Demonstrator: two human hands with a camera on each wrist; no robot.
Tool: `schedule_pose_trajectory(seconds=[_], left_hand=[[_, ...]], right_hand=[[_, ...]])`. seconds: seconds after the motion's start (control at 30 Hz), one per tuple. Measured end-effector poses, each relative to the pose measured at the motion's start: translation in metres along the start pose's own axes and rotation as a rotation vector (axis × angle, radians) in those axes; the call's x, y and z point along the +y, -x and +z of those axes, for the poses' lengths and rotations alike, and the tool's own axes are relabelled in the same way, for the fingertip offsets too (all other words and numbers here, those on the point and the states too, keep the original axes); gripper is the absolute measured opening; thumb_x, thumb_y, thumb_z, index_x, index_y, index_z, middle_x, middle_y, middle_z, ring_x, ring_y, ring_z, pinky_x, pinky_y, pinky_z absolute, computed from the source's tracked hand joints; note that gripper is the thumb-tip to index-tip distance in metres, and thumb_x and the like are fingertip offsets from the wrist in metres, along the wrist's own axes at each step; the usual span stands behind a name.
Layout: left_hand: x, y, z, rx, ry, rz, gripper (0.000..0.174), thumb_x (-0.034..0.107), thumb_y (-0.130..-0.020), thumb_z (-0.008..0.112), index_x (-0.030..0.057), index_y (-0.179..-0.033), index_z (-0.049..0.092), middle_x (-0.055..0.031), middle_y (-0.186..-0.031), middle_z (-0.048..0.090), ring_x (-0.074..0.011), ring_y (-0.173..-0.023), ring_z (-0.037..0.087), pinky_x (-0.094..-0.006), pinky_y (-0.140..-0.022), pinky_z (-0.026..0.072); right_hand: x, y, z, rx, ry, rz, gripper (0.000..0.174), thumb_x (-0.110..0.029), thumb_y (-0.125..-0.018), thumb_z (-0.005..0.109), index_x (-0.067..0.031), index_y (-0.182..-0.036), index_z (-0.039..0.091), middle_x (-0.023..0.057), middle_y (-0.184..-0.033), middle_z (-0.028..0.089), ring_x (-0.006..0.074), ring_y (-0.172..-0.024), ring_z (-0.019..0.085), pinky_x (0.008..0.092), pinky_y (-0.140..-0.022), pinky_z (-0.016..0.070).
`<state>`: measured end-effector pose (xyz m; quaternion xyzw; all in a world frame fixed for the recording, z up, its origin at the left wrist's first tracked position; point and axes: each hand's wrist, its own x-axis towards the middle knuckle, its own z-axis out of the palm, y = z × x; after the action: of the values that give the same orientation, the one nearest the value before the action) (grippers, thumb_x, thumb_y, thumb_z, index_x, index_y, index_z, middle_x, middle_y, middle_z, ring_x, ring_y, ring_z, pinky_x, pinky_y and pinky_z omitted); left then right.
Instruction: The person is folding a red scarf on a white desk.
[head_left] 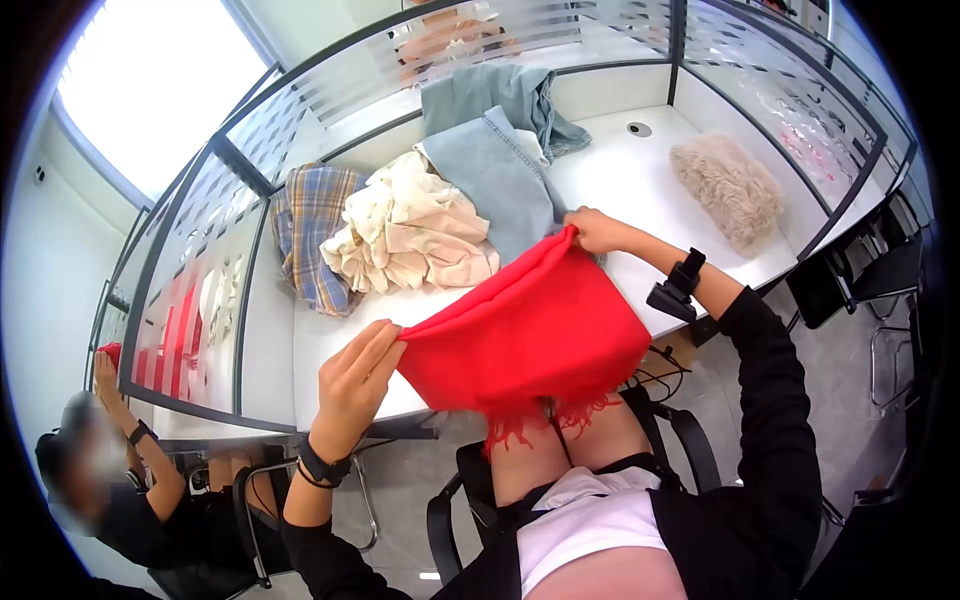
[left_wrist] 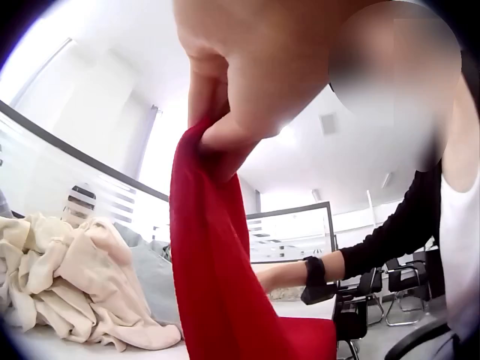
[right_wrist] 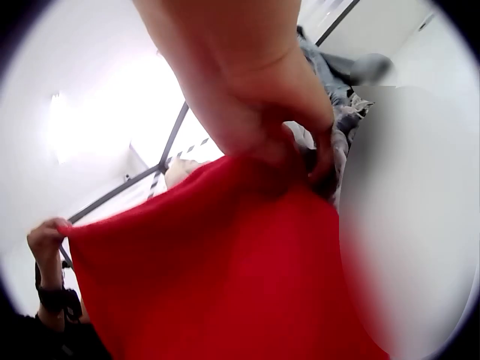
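Observation:
A red cloth (head_left: 520,330) with a fringed lower edge hangs stretched between both hands, over the lap and the desk's front edge. My left hand (head_left: 352,385) pinches its left upper corner; in the left wrist view the fingers of that hand (left_wrist: 247,82) close on the cloth (left_wrist: 214,262), which drops in folds. At the right upper corner my right hand (head_left: 600,232) grips the cloth, beside light blue denim (head_left: 500,180). The right wrist view shows the right hand (right_wrist: 262,112) bent over the top edge of the cloth (right_wrist: 210,270).
On the white desk (head_left: 620,180) lie a cream cloth heap (head_left: 410,225), a plaid cloth (head_left: 310,220), a grey-green garment (head_left: 500,95) and a fluffy beige item (head_left: 728,190). Framed partitions (head_left: 190,310) surround the desk. Another person (head_left: 130,470) sits at the left, holding something red.

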<state>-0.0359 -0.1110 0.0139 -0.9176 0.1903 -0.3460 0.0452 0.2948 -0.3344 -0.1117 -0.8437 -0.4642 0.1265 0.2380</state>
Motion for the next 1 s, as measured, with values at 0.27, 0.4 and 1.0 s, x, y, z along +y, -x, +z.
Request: schedule_pose_trajectory(seconds=[0.27,0.4,1.0], left_hand=[[-0.026,0.016,-0.006,0.075,-0.11,-0.105,0.014,-0.009,-0.062,0.061,-0.003,-0.075,0.06,-0.0098,-0.085,0.061,-0.024,-0.081,0.064,-0.0296,-0.062,0.0526],[-0.038,0.021,-0.011,0.078,-0.163,-0.165,0.014,-0.011,-0.064,0.06,-0.003,-0.075,0.06,-0.0096,-0.086,0.062,-0.0246,-0.083,0.064,-0.0305,-0.064,0.0531],[0.009,0.003,-0.104,0.107,0.019,-0.408,0.016,-0.013,-0.063,0.06,-0.0043,-0.076,0.062,-0.0112,-0.084,0.065,-0.024,-0.08,0.064,-0.0297,-0.072,0.0507]], right_hand=[[-0.087,-0.108,0.069,0.074,-0.157,-0.378,0.029,-0.008,-0.073,0.049,0.0011,-0.1,0.059,0.0267,-0.1,0.058,0.0408,-0.095,0.054,0.0428,-0.083,0.0441],[-0.136,-0.171,0.104,0.062,0.123,-0.083,0.025,-0.005,-0.071,0.051,0.006,-0.091,0.062,0.0266,-0.1,0.058,0.0382,-0.094,0.057,0.042,-0.081,0.047],[-0.113,0.142,-0.159,0.306,-0.331,-0.337,0.006,0.001,-0.083,0.053,-0.0008,-0.088,0.05,0.0055,-0.079,0.056,0.0112,-0.077,0.057,0.0255,-0.07,0.0482]])
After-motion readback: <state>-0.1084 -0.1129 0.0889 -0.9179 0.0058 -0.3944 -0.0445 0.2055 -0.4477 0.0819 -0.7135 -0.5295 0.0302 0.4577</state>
